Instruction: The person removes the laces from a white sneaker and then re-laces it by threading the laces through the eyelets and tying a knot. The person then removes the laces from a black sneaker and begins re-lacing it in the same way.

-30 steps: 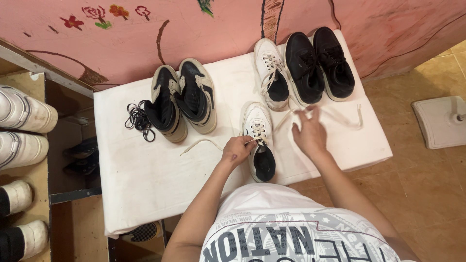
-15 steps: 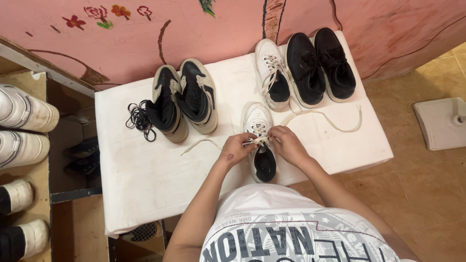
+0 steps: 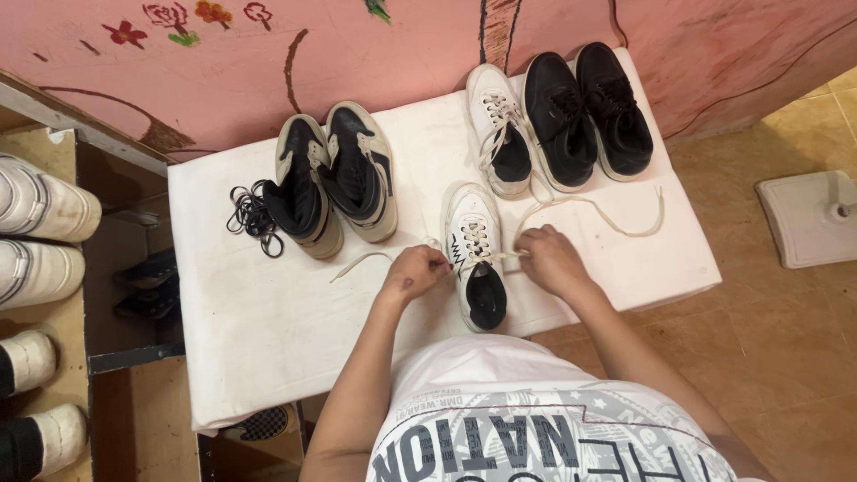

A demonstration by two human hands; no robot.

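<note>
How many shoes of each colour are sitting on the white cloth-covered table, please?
White low lace-up sneakers: 2
Plain black low sneakers: 2
Black-and-cream high-top sneakers: 2
Total: 6 shoes on the white cloth-covered table

**Bench layout, head view**

Bench [image 3: 268, 357] sits against the wall [image 3: 402, 54]. Near edge, centre: single sneaker [image 3: 476, 254], toe toward the wall. Left hand [image 3: 412, 272] just left of it, right hand [image 3: 549, 259] just right, both at its lace [image 3: 589, 210], which trails right across the bench. Behind it, by the wall: second sneaker [image 3: 498, 129], then a dark pair [image 3: 585, 112] to its right. Left of centre: high-top pair [image 3: 335, 178], loose lace bundle [image 3: 253, 214] touching its left side. Shelf unit [image 3: 54, 268] with shoes left of the bench. Floor stand base [image 3: 808, 219] well to the right.
</note>
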